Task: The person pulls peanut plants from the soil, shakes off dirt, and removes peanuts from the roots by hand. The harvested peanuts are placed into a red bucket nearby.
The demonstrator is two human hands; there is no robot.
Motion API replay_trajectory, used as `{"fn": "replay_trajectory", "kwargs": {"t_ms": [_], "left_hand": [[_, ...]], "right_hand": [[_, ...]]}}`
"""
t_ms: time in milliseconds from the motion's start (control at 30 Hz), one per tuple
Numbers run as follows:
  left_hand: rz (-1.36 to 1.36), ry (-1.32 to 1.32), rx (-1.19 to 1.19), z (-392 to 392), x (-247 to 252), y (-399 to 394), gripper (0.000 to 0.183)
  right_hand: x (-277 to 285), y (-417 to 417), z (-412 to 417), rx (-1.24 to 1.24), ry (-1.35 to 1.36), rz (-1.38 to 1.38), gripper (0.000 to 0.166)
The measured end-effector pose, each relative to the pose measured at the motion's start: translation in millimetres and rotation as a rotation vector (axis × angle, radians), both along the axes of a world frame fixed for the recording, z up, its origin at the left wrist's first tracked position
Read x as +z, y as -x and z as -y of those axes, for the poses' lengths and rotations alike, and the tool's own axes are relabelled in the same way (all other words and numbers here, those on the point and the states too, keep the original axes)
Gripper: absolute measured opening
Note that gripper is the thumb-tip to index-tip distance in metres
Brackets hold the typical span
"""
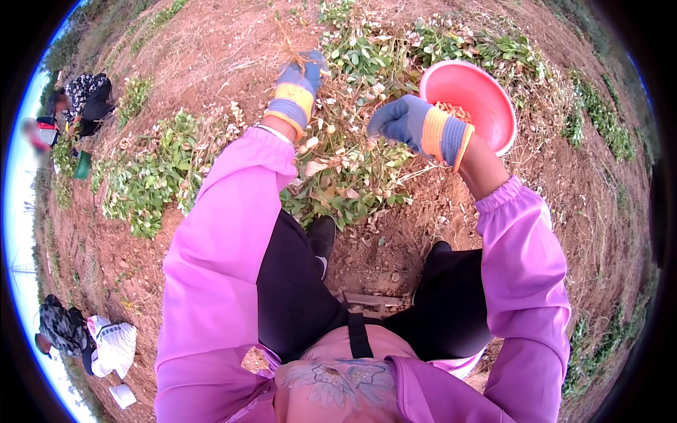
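My left hand (302, 79), in a blue-grey knit work glove with an orange cuff band, is closed around thin dry plant stems (288, 45) that stick out beyond the fingers. In a matching glove, my right hand (404, 124) hangs with curled fingers over the pulled peanut plants, beside a pink plastic basin (494, 100). Whether its fingers pinch anything is hidden. Unshelled peanuts (452, 110) lie in the basin, partly covered by the right wrist. Between my hands and feet spreads a heap of uprooted peanut plants (346, 174), with green leaves and pale pods.
More peanut plants (153, 169) lie in a row to the left. Two people (87, 103) (63, 325) crouch at the far left, near a green crate (82, 165) and a white sack (112, 343). I sit low over a wooden support (370, 300) on reddish soil.
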State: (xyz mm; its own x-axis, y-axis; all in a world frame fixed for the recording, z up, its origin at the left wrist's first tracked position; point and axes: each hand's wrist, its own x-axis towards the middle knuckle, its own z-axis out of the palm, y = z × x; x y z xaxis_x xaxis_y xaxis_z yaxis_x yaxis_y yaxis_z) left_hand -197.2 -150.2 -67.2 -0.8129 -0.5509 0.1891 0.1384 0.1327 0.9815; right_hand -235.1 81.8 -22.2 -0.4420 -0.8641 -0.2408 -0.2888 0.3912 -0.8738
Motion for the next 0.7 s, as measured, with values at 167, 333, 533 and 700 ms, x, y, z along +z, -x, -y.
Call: {"fn": "replay_trajectory", "kwargs": {"t_ms": [167,333,533,700], "left_hand": [[0.044,0.101,-0.015,1.9,-4.2,7.0,0.040],[0.034,0.195,0.093,27.9,-19.4,10.5,0.036],[0.020,0.035,-0.007,6.9,-4.6,4.9,0.036],[0.020,0.200,0.027,14.7,-8.5,4.9,0.036]], "right_hand": [[-26.1,16.2,-1.1,0.003,0.010,-0.140,0.022],[-8.1,-3.9,4.8,0.040,-0.080,-0.373,0.016],[-13.0,-3.5,-1.8,0.040,-0.162,-0.401,0.016],[-1.5,-9.3,0.8,0.060,-0.302,-0.622,0.019]]}}
